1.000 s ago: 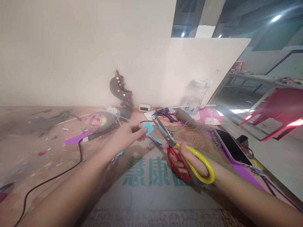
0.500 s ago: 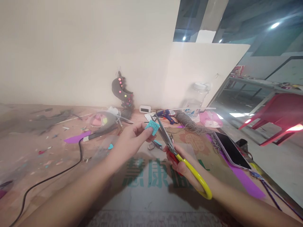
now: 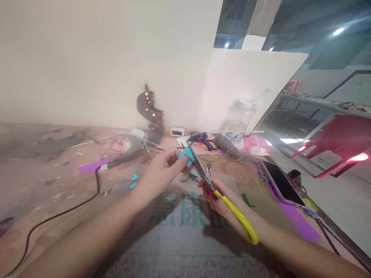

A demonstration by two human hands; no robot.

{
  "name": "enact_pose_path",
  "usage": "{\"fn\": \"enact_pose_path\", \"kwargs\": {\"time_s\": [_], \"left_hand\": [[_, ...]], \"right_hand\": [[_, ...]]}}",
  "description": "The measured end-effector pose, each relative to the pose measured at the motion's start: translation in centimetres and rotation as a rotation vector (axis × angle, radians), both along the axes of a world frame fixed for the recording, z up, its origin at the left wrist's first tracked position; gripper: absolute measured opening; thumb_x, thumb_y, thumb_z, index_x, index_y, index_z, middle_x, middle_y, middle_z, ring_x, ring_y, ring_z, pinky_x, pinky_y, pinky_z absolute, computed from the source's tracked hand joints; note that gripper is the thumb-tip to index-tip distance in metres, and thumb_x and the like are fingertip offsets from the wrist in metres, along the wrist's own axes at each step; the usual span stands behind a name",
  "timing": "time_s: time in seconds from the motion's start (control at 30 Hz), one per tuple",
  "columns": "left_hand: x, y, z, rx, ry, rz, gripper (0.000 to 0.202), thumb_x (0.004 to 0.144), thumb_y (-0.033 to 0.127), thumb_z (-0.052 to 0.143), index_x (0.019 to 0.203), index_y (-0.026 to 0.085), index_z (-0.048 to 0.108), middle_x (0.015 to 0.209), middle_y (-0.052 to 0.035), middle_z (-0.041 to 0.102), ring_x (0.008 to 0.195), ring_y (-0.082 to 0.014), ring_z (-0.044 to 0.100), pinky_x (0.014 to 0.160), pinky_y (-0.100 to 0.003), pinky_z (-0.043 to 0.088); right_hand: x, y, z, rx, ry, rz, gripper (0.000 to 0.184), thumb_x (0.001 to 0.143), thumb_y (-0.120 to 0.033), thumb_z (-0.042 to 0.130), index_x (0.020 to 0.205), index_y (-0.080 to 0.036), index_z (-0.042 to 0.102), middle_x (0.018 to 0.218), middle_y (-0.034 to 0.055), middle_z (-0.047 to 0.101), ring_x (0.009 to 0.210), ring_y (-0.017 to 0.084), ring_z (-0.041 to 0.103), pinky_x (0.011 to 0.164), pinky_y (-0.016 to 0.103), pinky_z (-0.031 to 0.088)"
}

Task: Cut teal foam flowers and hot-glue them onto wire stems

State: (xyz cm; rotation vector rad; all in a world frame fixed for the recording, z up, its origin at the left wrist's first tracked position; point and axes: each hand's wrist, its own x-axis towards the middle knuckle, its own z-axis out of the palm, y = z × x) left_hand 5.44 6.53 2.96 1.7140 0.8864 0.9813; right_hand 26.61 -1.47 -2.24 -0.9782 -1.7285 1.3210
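Between the thumb and fingers of my left hand (image 3: 166, 170) is a small turquoise piece of craft sheet (image 3: 188, 155) with outlines drawn on it. My right hand (image 3: 220, 199) grips scissors (image 3: 236, 210) with yellow-coated handles, red on the inner side. Their blades lie against the right edge of the piece, pointing up and left. On the table left of my left wrist lie two small turquoise cut-outs (image 3: 134, 177), the upper one heart-like. Under my hands, pliers (image 3: 208, 168) and a blue-handled tool partly show.
Behind my hands are a blue glue gun (image 3: 203, 139), a small white digital clock (image 3: 177, 131), grey yarn (image 3: 232, 148) and a clear jar (image 3: 242, 119). A decorated dark crescent (image 3: 146, 106) stands against the white board. A phone (image 3: 282, 183) lies right, a black cable (image 3: 63, 216) left.
The scissors have cut into the turquoise piece, whose outline is now notched. A second small cut-out lies on the table beside the first. Both hands stay nearly in place.
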Motion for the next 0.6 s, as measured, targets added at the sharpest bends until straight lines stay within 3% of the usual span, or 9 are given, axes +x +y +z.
{"fn": "enact_pose_path", "kwargs": {"time_s": [0.6], "left_hand": [[0.25,-0.56,-0.3,-0.044,-0.032,-0.001,0.026,0.095,0.039,0.058,0.08,0.018,0.062,0.075,0.0003,0.069,0.071,-0.0129,0.063,0.071,-0.025,0.051]], "right_hand": [[0.04,-0.03,-0.1,-0.015,0.013,-0.007,0.064,0.086,-0.077,0.049,0.117,-0.021,0.046,0.085,-0.0015,0.039,0.063,0.009,0.031,0.051,0.022,0.027]]}}
